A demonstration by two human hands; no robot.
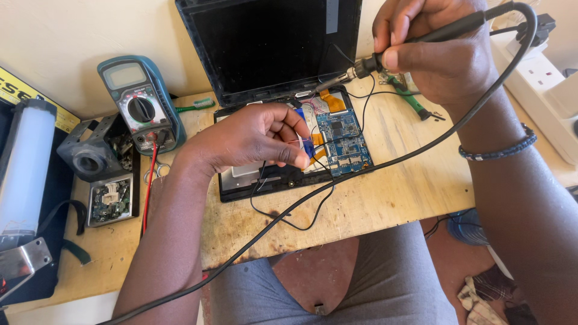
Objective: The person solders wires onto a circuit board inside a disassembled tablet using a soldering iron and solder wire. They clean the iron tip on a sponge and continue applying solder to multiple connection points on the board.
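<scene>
Soldering iron [385, 51] in R hand [433, 54] fingers, tip over circuit board [343, 141].

Black-handled soldering iron [385, 51] with metal tip, tilted down-left over opened black tablet [283, 168]. Tablet lies flat on the wooden bench, blue circuit board [343, 141] exposed, thin black wires trailing off.

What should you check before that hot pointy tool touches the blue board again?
1. Right hand grips the black-handled soldering iron on its handle: ok.
2. Metal tip is off the blue circuit board: ok.
3. Left hand fingers pinch thin wires beside the board, away from the tip: ok.
4. Black cable drapes across the wooden table and board: not ok.
5. Tip heat: cannot tell.
</scene>
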